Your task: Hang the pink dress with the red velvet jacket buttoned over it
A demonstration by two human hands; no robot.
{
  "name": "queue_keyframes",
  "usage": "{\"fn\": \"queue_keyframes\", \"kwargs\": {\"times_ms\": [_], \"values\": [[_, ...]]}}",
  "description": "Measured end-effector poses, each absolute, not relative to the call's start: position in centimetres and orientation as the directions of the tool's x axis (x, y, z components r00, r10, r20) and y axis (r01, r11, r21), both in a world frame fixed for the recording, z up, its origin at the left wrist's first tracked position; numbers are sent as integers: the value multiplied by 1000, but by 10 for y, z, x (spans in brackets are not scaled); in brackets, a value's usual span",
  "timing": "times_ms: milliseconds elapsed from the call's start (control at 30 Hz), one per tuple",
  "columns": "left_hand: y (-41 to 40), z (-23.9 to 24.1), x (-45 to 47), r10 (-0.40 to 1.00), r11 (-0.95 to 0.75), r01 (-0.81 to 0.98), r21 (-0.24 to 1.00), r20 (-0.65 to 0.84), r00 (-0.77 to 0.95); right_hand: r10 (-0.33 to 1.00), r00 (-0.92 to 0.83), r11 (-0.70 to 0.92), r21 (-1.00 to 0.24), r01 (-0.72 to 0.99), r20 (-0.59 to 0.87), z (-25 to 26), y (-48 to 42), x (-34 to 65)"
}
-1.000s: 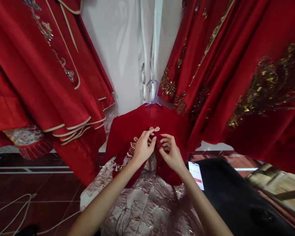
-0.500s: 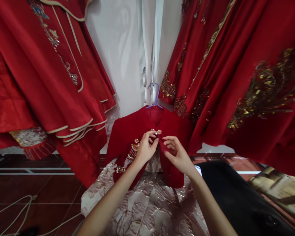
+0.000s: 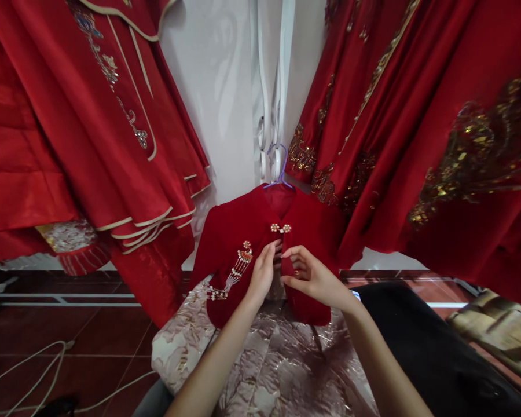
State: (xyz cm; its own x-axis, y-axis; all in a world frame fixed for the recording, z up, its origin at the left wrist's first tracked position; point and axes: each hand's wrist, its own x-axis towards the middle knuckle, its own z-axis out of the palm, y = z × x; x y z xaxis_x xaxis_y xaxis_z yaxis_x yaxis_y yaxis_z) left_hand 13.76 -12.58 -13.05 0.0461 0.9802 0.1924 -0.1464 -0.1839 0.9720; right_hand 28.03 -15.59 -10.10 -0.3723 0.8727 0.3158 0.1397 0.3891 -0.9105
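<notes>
Head: bunched left fingers (image 3: 268,252), parted right fingers (image 3: 297,251) touch red jacket (image 3: 232,229).

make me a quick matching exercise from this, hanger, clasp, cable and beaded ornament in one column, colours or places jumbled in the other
Column one
1. hanger
2. clasp
3. cable
4. beaded ornament

Column two
A. white, loosely looped on the tiled floor
B. on the jacket, beside the left hand
C. purple
D. across the top of the jacket's front opening

Right pairs: 1-C, 2-D, 3-A, 4-B
</notes>
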Motion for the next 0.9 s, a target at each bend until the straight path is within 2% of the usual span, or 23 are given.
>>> {"fn": "queue_keyframes", "kwargs": {"times_ms": [67,167,233,400,567,767,900], "values": [[-132,-133,133,982,-189,-190,963,191,-7,861,-401,372,-925,73,314,-105,-155,275],[-140,-141,126,966,-211,-209,955,171,-196,831,-461,352,-936,0,312,-112,-153,266],[-143,-145,121,952,-212,-190,959,159,-263,841,-425,369,-929,-4,336,-117,-152,259],[-147,-147,116,926,-291,10,957,284,-248,882,-209,454,-881,133,423,-129,-145,241],[-147,-149,116,946,-225,-29,974,211,-246,917,12,386,-894,226,399,-141,-138,239],[-147,-152,115,941,-266,-44,963,249,-227,933,-54,359,-906,224,356,-146,-137,237],[-139,-152,104,864,-313,155,937,348,-364,935,-55,354,-907,227,351,-146,-135,240]]}}
